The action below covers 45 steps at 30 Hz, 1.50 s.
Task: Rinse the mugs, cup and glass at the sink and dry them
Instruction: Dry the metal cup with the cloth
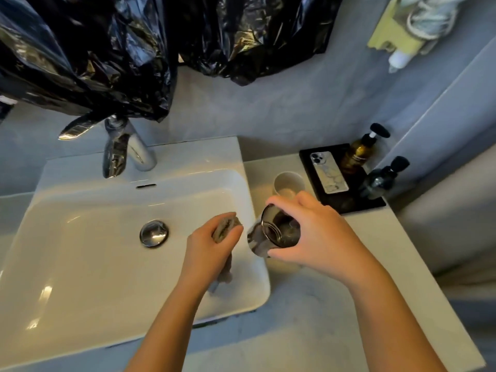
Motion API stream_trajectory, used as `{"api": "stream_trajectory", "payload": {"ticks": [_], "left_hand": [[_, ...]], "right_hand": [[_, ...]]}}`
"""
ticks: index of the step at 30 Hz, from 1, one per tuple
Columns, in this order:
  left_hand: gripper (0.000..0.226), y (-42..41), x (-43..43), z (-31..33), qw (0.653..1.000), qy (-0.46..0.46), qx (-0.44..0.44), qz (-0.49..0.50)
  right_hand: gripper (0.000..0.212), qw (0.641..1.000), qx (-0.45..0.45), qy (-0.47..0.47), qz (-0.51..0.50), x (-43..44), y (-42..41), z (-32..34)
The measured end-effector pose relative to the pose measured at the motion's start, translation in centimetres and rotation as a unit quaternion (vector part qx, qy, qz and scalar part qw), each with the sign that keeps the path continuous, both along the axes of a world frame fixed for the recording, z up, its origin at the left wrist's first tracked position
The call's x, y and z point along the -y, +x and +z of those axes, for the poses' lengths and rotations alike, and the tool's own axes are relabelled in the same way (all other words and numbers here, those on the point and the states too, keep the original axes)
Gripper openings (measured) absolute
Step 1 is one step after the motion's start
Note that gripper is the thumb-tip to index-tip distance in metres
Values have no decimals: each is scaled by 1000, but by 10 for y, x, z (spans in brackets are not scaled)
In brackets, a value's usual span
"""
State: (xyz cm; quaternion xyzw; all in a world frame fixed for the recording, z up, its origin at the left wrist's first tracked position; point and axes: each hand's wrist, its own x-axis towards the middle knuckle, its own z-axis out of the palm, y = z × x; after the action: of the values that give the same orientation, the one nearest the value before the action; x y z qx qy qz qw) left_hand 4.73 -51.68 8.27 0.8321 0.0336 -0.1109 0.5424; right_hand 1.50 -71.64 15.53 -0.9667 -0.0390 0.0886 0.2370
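**Glass in one hand, cloth in the other**

The right hand (319, 232) is clamped on a dark glass (284, 229), thumb on the near side and fingers curled over the far side. The glass is tipped over, its mouth turned towards the sink (80, 237), and it hangs just past the basin's right rim, above the counter (322, 304). There is a pale mottled patch just below the glass's rim; I cannot tell whether that is part of the glass or something else.

The left hand (212, 248) grips a folded grey-brown cloth (226, 226). The thumb and fingers pinch the bunched top, and a loose end hangs below the palm. This hand is over the right side of the basin, just beside the glass but not touching it.

Behind the right hand a white cup (288, 181) stands upright on the counter, partly hidden by the fingers. Beside it at the back sits a black tray (316, 162) with a phone (328, 171) lying face down, an amber pump bottle (358, 154) and a darker pump bottle (381, 178).

In the basin the chrome drain (153, 233) is to the left of the cloth. The tap (126, 151) stands at the back rim. Black plastic (94, 49) hangs down the wall above it, reaching the top of the tap.
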Motion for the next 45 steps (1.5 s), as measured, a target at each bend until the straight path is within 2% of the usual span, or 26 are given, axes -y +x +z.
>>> {"api": "stream_trajectory", "payload": {"ticks": [3,6,15,26,35,41,45], "left_hand": [[25,-4,1,-7,999,36,-1,16],[22,-8,-4,-15,998,58,-8,21],[15,-21,-7,-29,996,66,-2,53],[15,-24,-10,-33,997,35,2,72],[15,-24,-14,-32,997,22,6,80],[18,-25,-38,-17,994,-3,32,100],[18,-30,-71,1,990,-5,63,126]], "right_hand": [[69,997,-6,-74,6,12,-9,-4],[71,994,-13,-105,-10,23,-16,-27],[80,988,-97,-118,-5,21,-32,-103],[70,981,-75,-177,11,12,-35,-137],[82,981,-98,-167,1,8,-36,-127],[58,995,-29,-96,-27,-29,-22,-83],[53,998,-30,-33,38,-92,-14,-78]]}}
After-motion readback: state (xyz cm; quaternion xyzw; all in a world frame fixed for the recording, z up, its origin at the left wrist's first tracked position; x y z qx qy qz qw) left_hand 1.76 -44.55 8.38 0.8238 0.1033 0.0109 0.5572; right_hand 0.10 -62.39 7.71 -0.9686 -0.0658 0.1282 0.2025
